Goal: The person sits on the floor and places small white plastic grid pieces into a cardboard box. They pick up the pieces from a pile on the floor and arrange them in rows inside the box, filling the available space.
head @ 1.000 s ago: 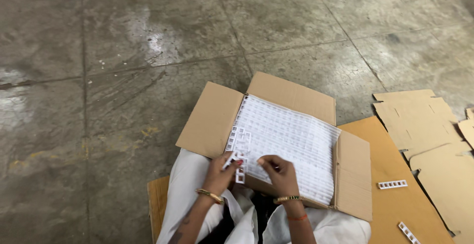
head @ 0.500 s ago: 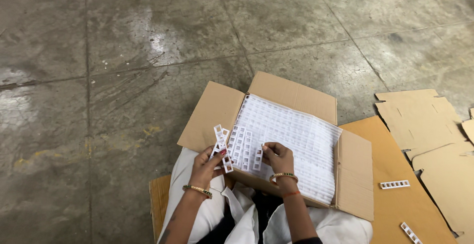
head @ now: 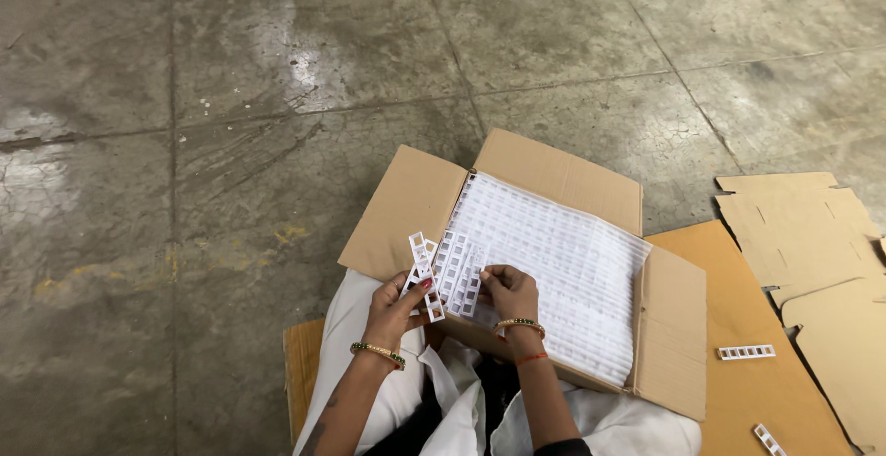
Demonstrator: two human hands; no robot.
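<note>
Over the open cardboard box (head: 517,262): white strips (head: 459,271) now lifted clear, pinched by left hand (head: 397,306) and right hand (head: 509,292); unpacking underway.

Our left hand (head: 399,305) is raised in front of us, wrist bent back, fingers curled and pinching with the thumb. Our right hand (head: 510,295) sits just beside it, knuckles up, fingers folded under in what looks like a closed grip. Both forearms angle inward from below, a bangle on each wrist.
</note>
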